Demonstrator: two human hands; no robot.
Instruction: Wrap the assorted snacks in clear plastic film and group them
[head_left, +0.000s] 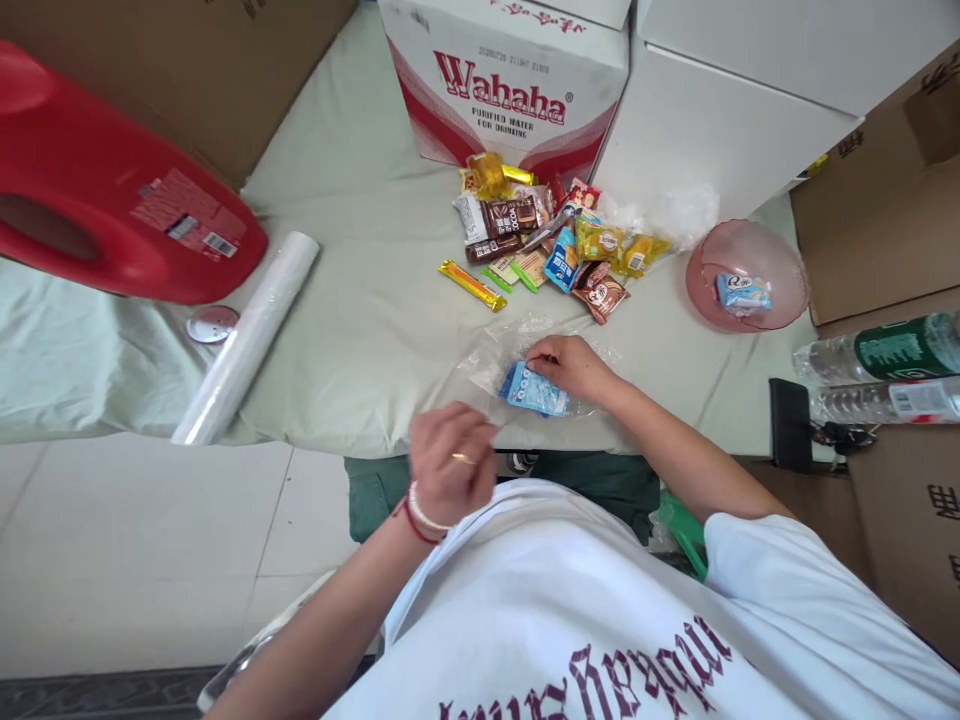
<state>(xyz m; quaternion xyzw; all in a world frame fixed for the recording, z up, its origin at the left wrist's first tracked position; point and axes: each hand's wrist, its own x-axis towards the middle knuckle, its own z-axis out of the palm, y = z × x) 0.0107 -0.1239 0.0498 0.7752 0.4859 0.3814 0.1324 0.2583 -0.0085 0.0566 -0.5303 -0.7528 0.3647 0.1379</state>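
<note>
My right hand (574,366) pinches the upper edge of a light-blue snack packet (538,390). A darker blue packet edge shows under its left end. Beneath lies a clear plastic bag (480,365), spread flat near the table's front edge; I cannot tell whether the packet is inside it or on top. My left hand (453,458), slightly blurred, hovers left of the bag with its fingers curled in; what they hold, if anything, is hidden. Beyond the bag is a pile of wrapped snacks (525,225), with a yellow stick packet (472,286) at its near left.
A pink translucent bowl (787,300) at right contains a blue packet (744,292). Plastic bottles (900,350) and a black phone-like object (790,425) lie farther right. At left are a plastic-film roll (251,335) and a red jug (112,190). A Wahaha carton (510,85) stands behind.
</note>
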